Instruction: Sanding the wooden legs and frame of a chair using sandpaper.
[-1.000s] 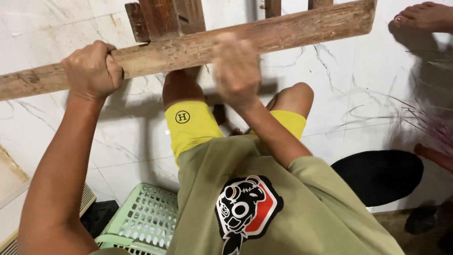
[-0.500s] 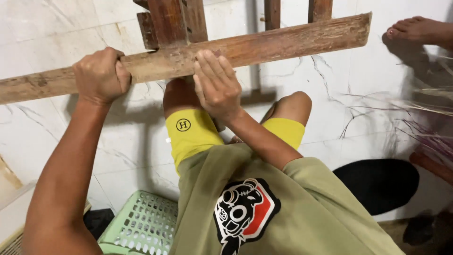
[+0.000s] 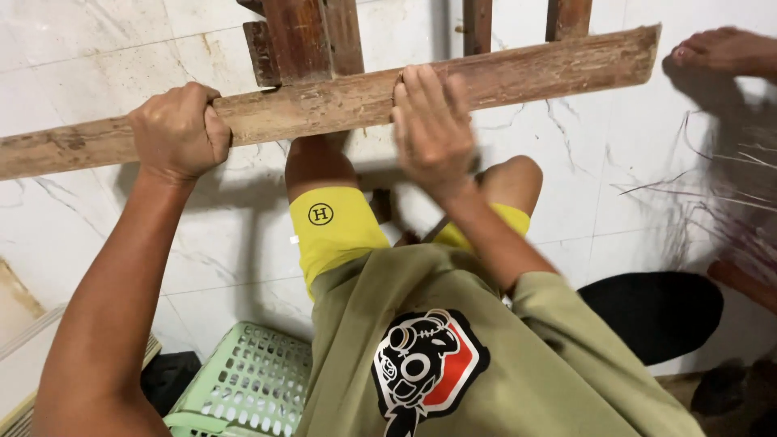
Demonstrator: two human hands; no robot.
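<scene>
A long, worn wooden plank (image 3: 550, 65) runs across the top of the view above my knees. My left hand (image 3: 180, 129) is wrapped tightly around it towards its left end. My right hand (image 3: 433, 129) lies flat on the plank's near face at its middle, fingers together and pressed on the wood. Whether something thin sits under the palm is hidden. A darker wooden frame (image 3: 303, 32) with upright slats stands behind the plank.
White marble floor tiles lie below. A pale green plastic basket (image 3: 247, 380) is under my left arm. Another person's bare foot (image 3: 720, 48) is at the top right, with blurred thin strands (image 3: 728, 186) and a black round object (image 3: 655, 311) to the right.
My right hand has slid left and then right along the plank, ending further right than before. My left hand has kept its grip. The strands at right keep moving.
</scene>
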